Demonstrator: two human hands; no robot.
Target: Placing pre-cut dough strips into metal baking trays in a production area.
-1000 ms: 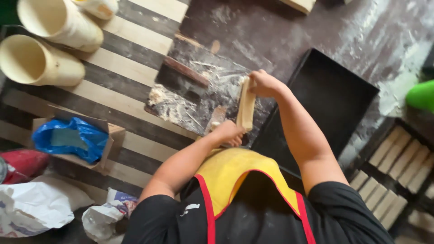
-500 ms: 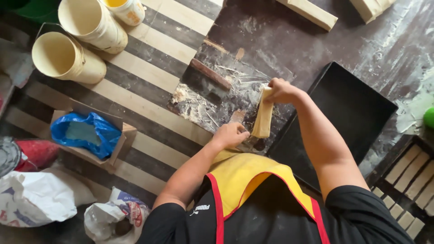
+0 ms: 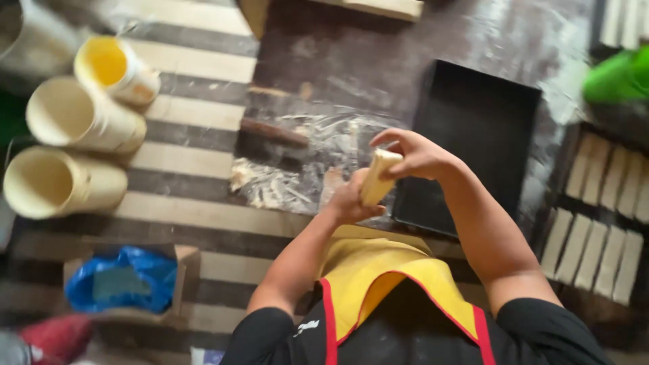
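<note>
A pale rectangular block of dough (image 3: 376, 178) is held upright between both hands, above a clear plastic sheet (image 3: 318, 162) strewn with pale scraps. My right hand (image 3: 414, 153) grips the block's top end. My left hand (image 3: 351, 200) closes around its lower part. Directly right of the hands lies an empty black tray (image 3: 481, 128). My yellow apron with red trim (image 3: 385, 277) fills the bottom of the view.
Three cream buckets (image 3: 81, 115) lie on their sides at the left on the striped mat. A cardboard box with a blue bag (image 3: 122, 280) sits lower left. Racks of pale bars (image 3: 602, 216) stand at the right, a green object (image 3: 618, 74) upper right.
The view has shifted and come closer. Both hands have stayed on the pale block, which now sits slightly lower and nearer my body, beside the black tray's left edge.
</note>
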